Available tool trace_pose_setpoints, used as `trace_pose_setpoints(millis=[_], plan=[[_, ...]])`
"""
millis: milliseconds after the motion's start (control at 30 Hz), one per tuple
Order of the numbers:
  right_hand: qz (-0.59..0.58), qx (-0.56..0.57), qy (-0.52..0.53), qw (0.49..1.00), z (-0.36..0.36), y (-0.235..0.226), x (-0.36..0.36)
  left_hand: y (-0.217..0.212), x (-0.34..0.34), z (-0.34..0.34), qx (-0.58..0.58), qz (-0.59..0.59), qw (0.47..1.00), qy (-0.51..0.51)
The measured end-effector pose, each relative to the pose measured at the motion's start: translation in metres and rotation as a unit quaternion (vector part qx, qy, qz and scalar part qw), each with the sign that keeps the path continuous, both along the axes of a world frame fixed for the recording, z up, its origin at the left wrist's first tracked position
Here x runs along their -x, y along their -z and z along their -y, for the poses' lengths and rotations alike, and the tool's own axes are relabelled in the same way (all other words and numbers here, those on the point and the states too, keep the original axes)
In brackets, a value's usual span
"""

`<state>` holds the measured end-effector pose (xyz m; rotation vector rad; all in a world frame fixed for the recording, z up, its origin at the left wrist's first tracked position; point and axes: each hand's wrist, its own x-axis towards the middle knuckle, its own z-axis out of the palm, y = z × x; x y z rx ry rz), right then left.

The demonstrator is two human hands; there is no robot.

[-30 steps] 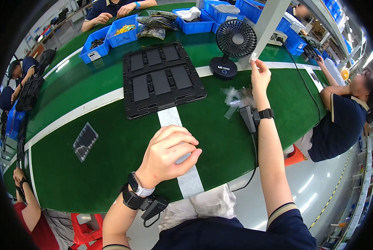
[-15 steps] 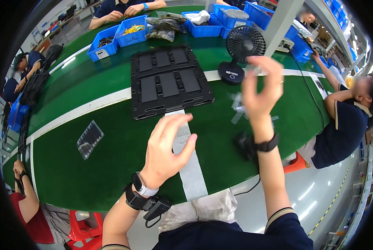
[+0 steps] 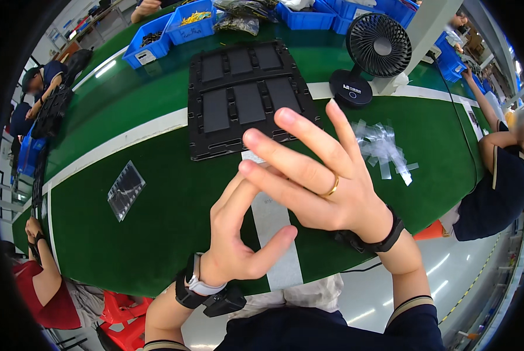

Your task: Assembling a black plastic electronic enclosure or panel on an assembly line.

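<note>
Above the green tabletop my right hand [image 3: 332, 184] is raised with its fingers stretched and spread, a gold ring on one of them. My left hand [image 3: 233, 234] is just left of it, thumb apart from bent fingers whose tips are partly hidden by the right hand. I see nothing held in either hand. Beyond them lies a black plastic tray [image 3: 218, 112] with flat rectangular panels. Right of my right hand is a pile of clear plastic strips [image 3: 385, 153]. A clear bag with dark stripes [image 3: 125, 190] lies at the left.
A black desk fan [image 3: 379, 47] stands behind the strips, beside a grey post [image 3: 429, 35]. Blue bins [image 3: 147, 52] with parts and plastic bags line the back. A white band [image 3: 274, 234] crosses the table in front of me. Several people sit around.
My right hand has come left and down, fingers spreading, and now overlaps the left hand's fingertips. The view has shifted, and the clear strips show more fully.
</note>
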<state>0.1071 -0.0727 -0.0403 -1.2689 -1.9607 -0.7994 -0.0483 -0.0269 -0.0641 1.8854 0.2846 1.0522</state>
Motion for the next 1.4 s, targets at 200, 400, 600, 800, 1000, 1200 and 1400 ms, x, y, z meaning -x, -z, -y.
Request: trace_pose_setpoints(millis=[200, 400, 600, 800, 1000, 1200, 1400], plan=[[-0.017, -0.013, -0.038, 0.999, 0.002, -0.002, 0.000, -0.007, -0.001, -0.002, -0.095, -0.005, 0.995, -0.027], [-0.026, -0.013, -0.042, 0.999, 0.004, -0.003, 0.001, -0.009, -0.003, 0.001, -0.091, 0.014, 0.995, -0.027], [-0.020, -0.015, -0.050, 0.998, 0.003, -0.003, 0.000, -0.005, -0.003, 0.000, -0.111, 0.002, 0.993, -0.051], [-0.081, 0.032, -0.091, 0.992, 0.003, -0.004, -0.005, -0.008, -0.003, -0.001, -0.133, -0.016, 0.989, -0.055], [-0.283, 0.063, -0.103, 0.952, -0.015, 0.005, -0.024, -0.004, -0.006, -0.004, -0.268, -0.140, 0.950, -0.082], [-0.275, 0.078, -0.029, 0.958, -0.019, 0.013, -0.024, -0.005, -0.005, 0.008, -0.296, -0.378, 0.864, -0.153], [-0.208, 0.104, 0.001, 0.973, -0.019, 0.018, -0.026, -0.003, -0.007, 0.009, -0.282, -0.405, 0.857, -0.144]])
